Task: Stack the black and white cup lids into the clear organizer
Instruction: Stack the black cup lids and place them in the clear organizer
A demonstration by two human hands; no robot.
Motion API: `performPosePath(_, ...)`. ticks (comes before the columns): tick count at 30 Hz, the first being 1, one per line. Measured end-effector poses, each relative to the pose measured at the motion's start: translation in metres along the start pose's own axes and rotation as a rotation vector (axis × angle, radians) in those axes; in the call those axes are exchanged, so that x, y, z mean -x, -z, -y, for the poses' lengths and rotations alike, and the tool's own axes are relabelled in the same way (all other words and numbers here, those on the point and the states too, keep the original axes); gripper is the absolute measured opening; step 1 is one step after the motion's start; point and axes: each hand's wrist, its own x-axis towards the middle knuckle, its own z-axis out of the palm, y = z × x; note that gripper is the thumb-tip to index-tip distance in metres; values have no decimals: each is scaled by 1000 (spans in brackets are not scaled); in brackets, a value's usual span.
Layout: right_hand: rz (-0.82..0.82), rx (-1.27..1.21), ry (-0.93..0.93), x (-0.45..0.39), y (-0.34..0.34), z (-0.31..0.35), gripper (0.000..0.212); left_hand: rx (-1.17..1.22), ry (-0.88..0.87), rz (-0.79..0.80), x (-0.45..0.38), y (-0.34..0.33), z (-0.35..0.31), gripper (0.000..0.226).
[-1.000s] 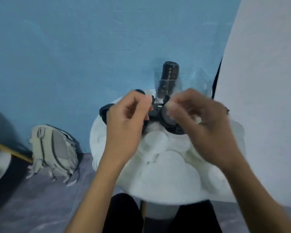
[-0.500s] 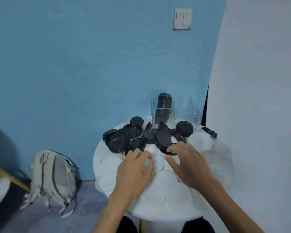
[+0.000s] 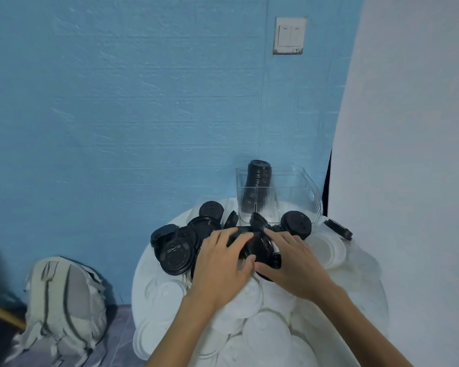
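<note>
Covering the near half of the small round table (image 3: 143,274) is a heap of white lids (image 3: 265,337), overlapping one another and hard to tell apart against the white top. Just beyond them both hands work the same spot: the left hand (image 3: 220,263) lies with its fingers curved over a black lid (image 3: 257,245), thumb at its near rim, while the right hand (image 3: 292,260) has its fingers spread over the neighbouring black lids and its thumb meets the left one; whether either has truly pinched a lid or only rests on it I cannot tell. Further out the loose black lids (image 3: 176,254) lie scattered across the middle of the table, some flat, a few tipped on edge. At the far edge, near the blue wall (image 3: 117,115), stands the clear organizer (image 3: 294,202), with a tall column of black lids (image 3: 257,178) already in its left compartment and rising above its rim; the right compartment looks unfilled. These lids look thin, light and a little springy, likely slick and prone to nest together, so taking one by opposite points of its rim should serve better than pressing its crown. A grey backpack (image 3: 61,308) leans on the floor to the left, and a light switch (image 3: 289,35) sits high on the wall.
</note>
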Motion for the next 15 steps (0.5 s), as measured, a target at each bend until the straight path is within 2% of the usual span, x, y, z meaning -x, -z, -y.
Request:
performPosePath(10,-91,-35,41,4,0,1,84,105,-58,-27,2,1,-4,52)
performPosePath(15,-199,-218,33,13,18,9,80,410,-4,-95,8,21,-11,57)
